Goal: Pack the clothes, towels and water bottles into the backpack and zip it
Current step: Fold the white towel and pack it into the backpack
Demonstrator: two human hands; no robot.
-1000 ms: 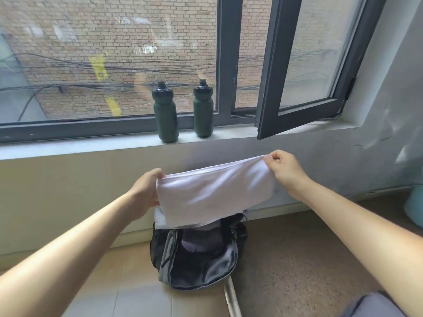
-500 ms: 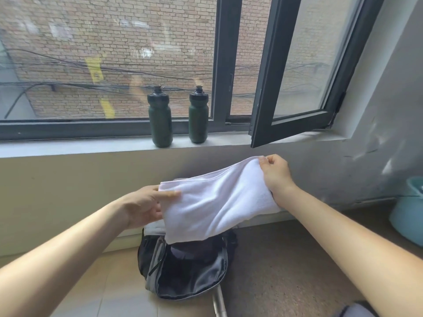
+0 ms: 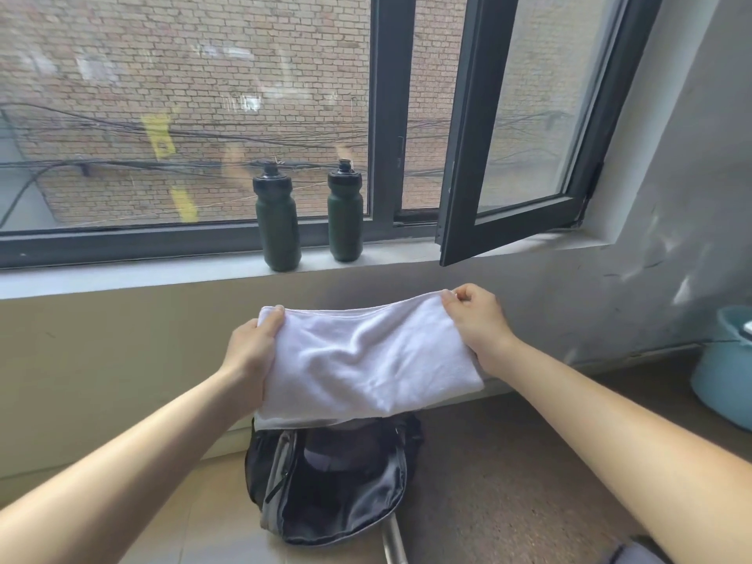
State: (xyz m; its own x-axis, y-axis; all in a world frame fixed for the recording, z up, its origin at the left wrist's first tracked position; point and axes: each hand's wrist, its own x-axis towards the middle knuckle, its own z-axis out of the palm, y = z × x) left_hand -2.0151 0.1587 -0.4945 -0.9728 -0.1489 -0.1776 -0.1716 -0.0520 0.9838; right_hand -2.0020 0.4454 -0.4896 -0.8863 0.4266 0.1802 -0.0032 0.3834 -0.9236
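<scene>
Holding: white towel (image 3: 366,360), gripped by left hand (image 3: 250,352) and right hand (image 3: 478,319), above open backpack (image 3: 329,490); two bottles (image 3: 278,223) on sill (image 3: 162,274).

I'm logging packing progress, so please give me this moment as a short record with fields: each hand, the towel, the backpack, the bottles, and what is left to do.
left hand: left hand grips the left end of the white towel
right hand: right hand pinches its upper right corner
towel: folded, held spread above the backpack
backpack: black, on the floor, unzipped and gaping
bottles: left bottle and right bottle, dark green, upright and apart on the window sill
nearby: blue bucket at far right
left to do: towel, both bottles, zip
</scene>
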